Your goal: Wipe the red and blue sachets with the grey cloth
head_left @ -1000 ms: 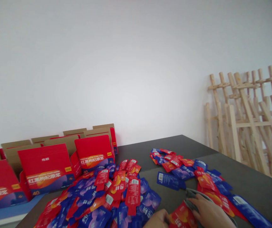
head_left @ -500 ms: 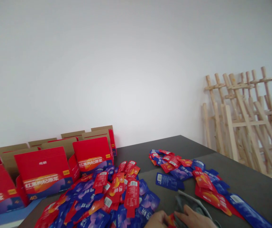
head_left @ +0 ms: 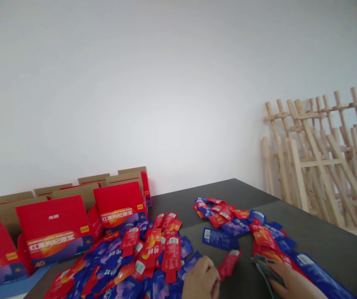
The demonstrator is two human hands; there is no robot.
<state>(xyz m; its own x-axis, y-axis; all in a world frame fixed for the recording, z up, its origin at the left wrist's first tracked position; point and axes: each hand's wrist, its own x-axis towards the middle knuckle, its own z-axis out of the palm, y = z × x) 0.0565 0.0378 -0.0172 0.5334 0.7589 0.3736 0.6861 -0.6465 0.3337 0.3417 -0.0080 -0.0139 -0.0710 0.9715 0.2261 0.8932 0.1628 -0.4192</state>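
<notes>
My left hand (head_left: 201, 279) is closed in a pinch on a red sachet (head_left: 229, 262), held just above the dark table (head_left: 321, 236) beside a big heap of red and blue sachets (head_left: 141, 261). At the bottom right my right hand (head_left: 290, 282) rests with its fingers curled on a grey cloth (head_left: 264, 268) lying on the table. Behind both hands a row of red and blue sachets (head_left: 243, 222) stretches from the middle of the table toward the right edge.
Open red cartons (head_left: 54, 228) with brown flaps stand along the wall on the left. Wooden easels (head_left: 321, 158) lean in the right corner. A white wall fills the upper view.
My hands have separated: the left lifted the red sachet up and to the left, and the right slid to the right with the grey cloth. The camera tilted slightly.
</notes>
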